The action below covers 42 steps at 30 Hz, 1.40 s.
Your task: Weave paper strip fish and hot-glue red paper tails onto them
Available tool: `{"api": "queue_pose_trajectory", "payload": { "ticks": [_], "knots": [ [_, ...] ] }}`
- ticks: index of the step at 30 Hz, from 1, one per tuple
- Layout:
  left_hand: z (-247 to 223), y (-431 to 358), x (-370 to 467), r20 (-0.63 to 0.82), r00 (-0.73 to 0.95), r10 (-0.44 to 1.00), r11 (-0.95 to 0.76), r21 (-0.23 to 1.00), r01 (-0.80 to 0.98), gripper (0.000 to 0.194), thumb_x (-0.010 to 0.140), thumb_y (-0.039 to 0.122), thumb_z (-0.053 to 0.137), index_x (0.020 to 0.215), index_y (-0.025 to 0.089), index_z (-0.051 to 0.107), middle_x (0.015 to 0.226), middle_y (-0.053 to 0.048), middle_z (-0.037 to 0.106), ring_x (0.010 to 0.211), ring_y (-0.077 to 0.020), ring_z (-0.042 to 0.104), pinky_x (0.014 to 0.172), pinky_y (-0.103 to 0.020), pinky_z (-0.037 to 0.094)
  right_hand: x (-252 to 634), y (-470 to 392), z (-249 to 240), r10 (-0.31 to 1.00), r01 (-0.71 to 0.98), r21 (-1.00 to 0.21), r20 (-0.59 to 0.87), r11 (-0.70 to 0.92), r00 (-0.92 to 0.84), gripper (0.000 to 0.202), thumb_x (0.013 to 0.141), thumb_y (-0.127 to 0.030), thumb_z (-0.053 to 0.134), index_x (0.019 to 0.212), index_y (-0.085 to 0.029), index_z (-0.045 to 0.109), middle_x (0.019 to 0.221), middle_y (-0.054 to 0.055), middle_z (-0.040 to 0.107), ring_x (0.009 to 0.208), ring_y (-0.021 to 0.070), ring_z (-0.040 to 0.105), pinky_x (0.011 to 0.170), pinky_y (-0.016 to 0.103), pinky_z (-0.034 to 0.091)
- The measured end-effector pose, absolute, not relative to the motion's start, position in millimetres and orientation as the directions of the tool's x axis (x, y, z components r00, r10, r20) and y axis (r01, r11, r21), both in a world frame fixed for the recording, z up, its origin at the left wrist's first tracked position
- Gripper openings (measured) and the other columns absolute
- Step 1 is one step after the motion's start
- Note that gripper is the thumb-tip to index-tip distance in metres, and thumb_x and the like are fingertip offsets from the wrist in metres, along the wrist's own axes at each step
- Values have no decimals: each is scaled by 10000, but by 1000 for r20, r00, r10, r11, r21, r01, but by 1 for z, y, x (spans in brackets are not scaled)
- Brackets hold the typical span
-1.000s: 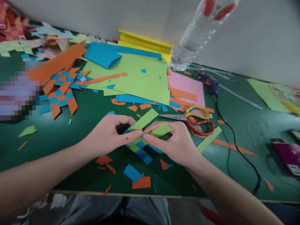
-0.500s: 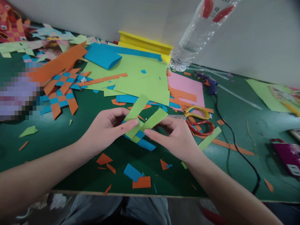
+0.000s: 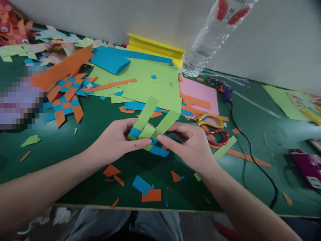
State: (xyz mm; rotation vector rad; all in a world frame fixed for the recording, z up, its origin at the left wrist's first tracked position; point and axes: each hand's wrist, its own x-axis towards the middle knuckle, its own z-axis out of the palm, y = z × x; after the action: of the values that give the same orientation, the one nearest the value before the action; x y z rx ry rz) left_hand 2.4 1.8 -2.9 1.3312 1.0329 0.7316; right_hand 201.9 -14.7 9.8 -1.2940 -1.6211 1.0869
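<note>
Two hands, left hand [image 3: 114, 142] and right hand [image 3: 188, 147], pinch a small green-and-blue woven paper piece [image 3: 147, 137] above the worktop [image 3: 75, 160]; few strips interlaced, two green ends loose toward 12 o'clock.

Bare green tabletop [image 3: 260, 134] lay open right of the right hand [image 3: 190, 147], crossed only by a black cord [image 3: 247, 150]. Red-and-yellow-handled scissors [image 3: 213, 129] sat just beside that hand. Stacked coloured paper sheets [image 3: 150, 83] and a clear plastic bottle [image 3: 210, 36] blocked the far side. Small orange and blue paper scraps [image 3: 147, 190] littered the near edge. Left of the left hand [image 3: 115, 142], green surface stayed mostly open.
</note>
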Motion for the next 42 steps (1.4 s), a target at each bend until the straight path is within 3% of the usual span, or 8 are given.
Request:
{"api": "queue_pose_trajectory", "payload": {
  "ticks": [4, 8, 13, 24, 31, 36, 42],
  "knots": [
    [-6, 1, 1, -158, 356, 921, 144, 987, 64, 336, 704, 221, 773, 1030, 239, 694, 957, 14, 737, 868, -183, 690, 767, -268, 558, 204, -13, 14, 979, 239, -966, 46, 94, -197, 180, 780, -365, 703, 873, -211, 696, 836, -1, 713, 765, 131, 658, 666, 249, 536],
    [-8, 2, 1, -145, 321, 936, 173, 983, -63, 375, 707, 219, 781, 1066, 212, 675, 1044, -21, 724, 935, -203, 686, 836, -309, 563, 207, -12, 16, 978, 180, -982, 18, 57, -208, 266, 793, -443, 679, 924, -213, 691, 924, 18, 716, 813, 136, 663, 681, 245, 535],
    [-8, 2, 1, -126, 299, 946, 176, 974, -146, 351, 725, 256, 779, 1054, 200, 670, 1075, -44, 717, 955, -206, 681, 873, -325, 557, 207, -12, 13, 971, 224, -975, -55, -2, -231, 347, 722, -426, 750, 988, -220, 666, 933, 22, 706, 805, 147, 653, 681, 266, 524],
    [0, -2, 4, -148, 337, 930, 119, 987, 107, 281, 657, 296, 809, 914, 217, 726, 868, -7, 741, 797, -208, 690, 707, -282, 575, 198, -17, 12, 975, 353, -935, -44, 36, -217, 170, 665, -316, 794, 748, -213, 688, 718, -32, 670, 680, 134, 603, 621, 253, 479],
    [-1, -1, 4, -131, 366, 922, 106, 991, 87, 251, 678, 258, 794, 910, 209, 715, 825, 3, 732, 785, -185, 685, 689, -256, 568, 198, -18, 12, 971, 336, -941, -46, 36, -234, 115, 722, -314, 744, 774, -213, 725, 842, -2, 715, 817, 184, 647, 706, 300, 505],
    [-3, -2, 4, -134, 388, 912, 111, 991, 81, 210, 700, 282, 774, 883, 198, 714, 864, -13, 739, 849, -202, 687, 737, -277, 571, 200, -18, 12, 964, 326, -945, -56, 33, -261, 112, 744, -321, 725, 783, -217, 725, 800, -6, 706, 732, 155, 626, 658, 283, 489],
    [-1, -1, 5, -141, 384, 913, 99, 987, 127, 133, 694, 288, 770, 787, 211, 716, 777, 4, 729, 791, -203, 688, 698, -277, 570, 202, -18, 11, 953, 351, -935, -60, 50, -298, 158, 758, -361, 712, 752, -204, 698, 753, -9, 678, 680, 133, 588, 612, 262, 460]
  ]
}}
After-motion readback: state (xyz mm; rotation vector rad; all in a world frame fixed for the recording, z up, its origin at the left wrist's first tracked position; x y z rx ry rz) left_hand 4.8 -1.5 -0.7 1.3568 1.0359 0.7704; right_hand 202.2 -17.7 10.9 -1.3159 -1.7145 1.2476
